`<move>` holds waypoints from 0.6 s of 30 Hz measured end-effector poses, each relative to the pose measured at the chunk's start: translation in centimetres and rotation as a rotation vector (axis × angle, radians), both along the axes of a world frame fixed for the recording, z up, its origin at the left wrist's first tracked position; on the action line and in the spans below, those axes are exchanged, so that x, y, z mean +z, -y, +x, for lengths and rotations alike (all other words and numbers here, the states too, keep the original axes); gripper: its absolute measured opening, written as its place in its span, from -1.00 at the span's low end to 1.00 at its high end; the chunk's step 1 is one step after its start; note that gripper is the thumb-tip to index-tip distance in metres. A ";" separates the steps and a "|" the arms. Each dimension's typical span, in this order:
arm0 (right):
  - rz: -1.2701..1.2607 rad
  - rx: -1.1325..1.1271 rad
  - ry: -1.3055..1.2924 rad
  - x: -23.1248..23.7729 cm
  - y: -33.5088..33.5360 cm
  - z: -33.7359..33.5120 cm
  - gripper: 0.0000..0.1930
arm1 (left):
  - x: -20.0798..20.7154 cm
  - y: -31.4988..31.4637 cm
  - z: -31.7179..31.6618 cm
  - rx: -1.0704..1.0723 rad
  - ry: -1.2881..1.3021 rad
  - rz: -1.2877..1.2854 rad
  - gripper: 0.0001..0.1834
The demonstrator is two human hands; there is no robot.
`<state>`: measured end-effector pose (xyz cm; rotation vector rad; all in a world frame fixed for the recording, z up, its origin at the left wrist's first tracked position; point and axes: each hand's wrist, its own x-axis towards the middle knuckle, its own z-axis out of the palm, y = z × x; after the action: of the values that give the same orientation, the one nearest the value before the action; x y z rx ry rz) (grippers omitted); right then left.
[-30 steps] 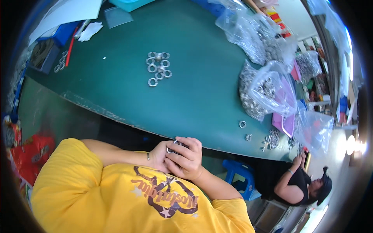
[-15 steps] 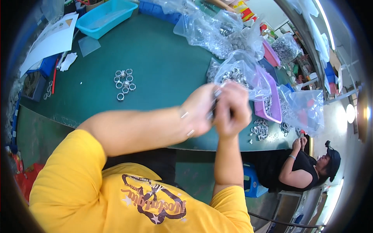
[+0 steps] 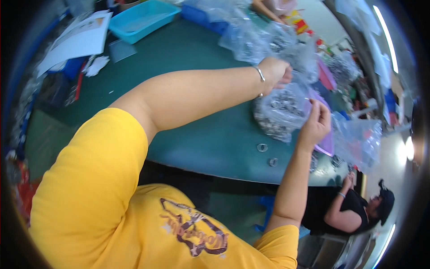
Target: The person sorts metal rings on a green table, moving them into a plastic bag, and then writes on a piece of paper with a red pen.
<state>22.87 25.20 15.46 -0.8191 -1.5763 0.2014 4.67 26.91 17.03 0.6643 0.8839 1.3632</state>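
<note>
A clear plastic bag full of small metal rings stands on the green table in front of me. My left hand, a silver bangle at its wrist, is closed at the far left side of the bag's mouth. On the right side, my right hand pinches the bag's rim between thumb and fingers. Two loose metal rings lie on the table between the bag and the near edge: one ring, with another ring nearer me. My left forearm hides part of the table.
A purple tray is partly behind my right hand. More clear bags of metal parts crowd the far right. A turquoise tray and paper sheets lie at the far left. A co-worker sits at the right; another person's arm shows at the far side.
My hands were close together in front of the bag; now they are apart at its mouth. The ring cluster on the left is no longer visible. Two loose rings now show near the bag.
</note>
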 end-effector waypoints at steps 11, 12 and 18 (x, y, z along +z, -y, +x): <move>-0.039 0.839 0.653 -8.6 8.9 -17.2 -0.75 | -8.9 26.1 -19.4 0.877 -0.654 0.138 -0.84; -0.011 0.851 0.701 -9.1 9.0 -18.3 -0.75 | -10.6 28.2 -20.1 0.877 -0.770 0.142 -0.86; 0.037 0.813 0.754 -10.6 8.6 -20.0 -0.82 | -14.6 32.4 -19.9 0.927 -1.240 0.226 -0.88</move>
<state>2.89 16.59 4.86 -0.1595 -2.5686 0.4781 -15.25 -5.51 2.39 1.4318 2.2361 1.8329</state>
